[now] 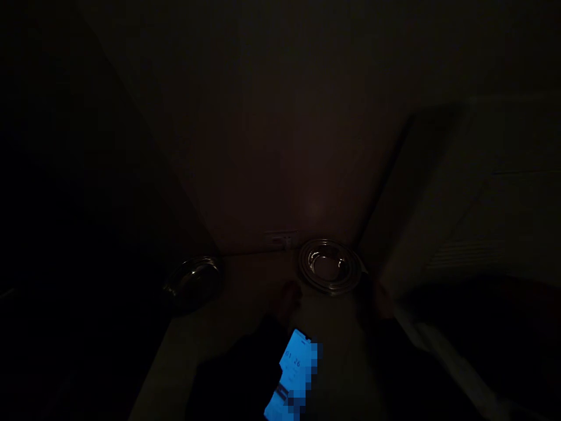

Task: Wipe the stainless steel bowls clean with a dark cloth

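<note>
At the back left corner of the tabletop (243, 292), a shiny round dish (194, 280) shows mostly as a few glints along its rim, the rest sunk in darkness. Right of it, over the middle of the tabletop, is the left hand (288, 299), apart from the dishes and with nothing visible in it; it is too dark to tell whether its grip is apart or together. Below that hand, toward the near edge, lies a phone (295, 365), its blue-lit screen partly covered by the dark left sleeve (236, 371) and blurred into blocks along one side. Further right, near the back right corner, sits the stack of round dishes (329, 266). It would probably handle as stiff, smooth and rather slippery, light piece by piece but heavier together, and is best taken by the rims from opposite sides, since the pieces could slide or clatter. It looks polished, likely metal, with several rims ringed one inside another and bright reflections around a darker, flat centre. Just beside its right side is the right hand (383, 301); whether its grip is clamped on a rim or only near it, I cannot tell
</note>
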A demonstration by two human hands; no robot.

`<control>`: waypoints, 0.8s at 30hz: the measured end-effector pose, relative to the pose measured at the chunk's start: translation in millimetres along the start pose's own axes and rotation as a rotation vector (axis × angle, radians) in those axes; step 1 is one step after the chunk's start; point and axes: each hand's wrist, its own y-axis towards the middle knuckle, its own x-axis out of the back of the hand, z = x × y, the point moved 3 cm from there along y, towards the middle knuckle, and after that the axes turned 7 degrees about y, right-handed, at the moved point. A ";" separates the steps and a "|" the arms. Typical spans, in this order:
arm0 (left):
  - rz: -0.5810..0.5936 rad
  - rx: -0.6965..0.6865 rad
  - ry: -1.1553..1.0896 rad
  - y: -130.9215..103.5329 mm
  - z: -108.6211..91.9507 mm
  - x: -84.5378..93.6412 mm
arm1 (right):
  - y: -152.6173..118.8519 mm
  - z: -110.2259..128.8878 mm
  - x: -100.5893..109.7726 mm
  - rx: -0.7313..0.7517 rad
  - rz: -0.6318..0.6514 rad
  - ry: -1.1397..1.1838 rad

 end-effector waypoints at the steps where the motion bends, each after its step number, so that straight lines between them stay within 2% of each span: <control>1: 0.012 -0.030 0.094 -6.6 1.7 5.4 | -7.4 -3.7 0.7 -0.013 0.013 -0.013; 3: 0.024 -0.161 0.430 -21.3 3.9 17.7 | -19.9 -9.1 0.5 -0.042 0.045 0.006; 5: -0.010 -0.395 0.913 -36.2 5.4 31.1 | -29.5 -10.6 -1.2 -0.042 0.080 0.015; 7: -0.092 -0.450 1.317 -46.5 11.6 48.6 | -38.0 -9.1 -4.1 -0.014 0.114 0.007; 9: -0.192 -0.427 1.493 -52.7 17.1 68.4 | -46.8 -6.1 -8.3 0.031 0.143 -0.014; 12: -0.223 -0.352 1.576 -57.1 25.2 92.8 | -60.8 -1.1 -17.6 0.119 0.168 -0.053; 15: -0.193 -0.305 1.559 -59.0 34.1 107.9 | -72.4 3.6 -29.5 0.215 0.176 -0.098; 18: -0.173 -0.312 1.525 -58.8 44.6 114.7 | -79.8 8.2 -40.4 0.308 0.172 -0.150; 24: -0.225 -0.395 1.462 -56.8 59.1 118.7 | -87.4 15.0 -48.0 0.407 0.153 -0.247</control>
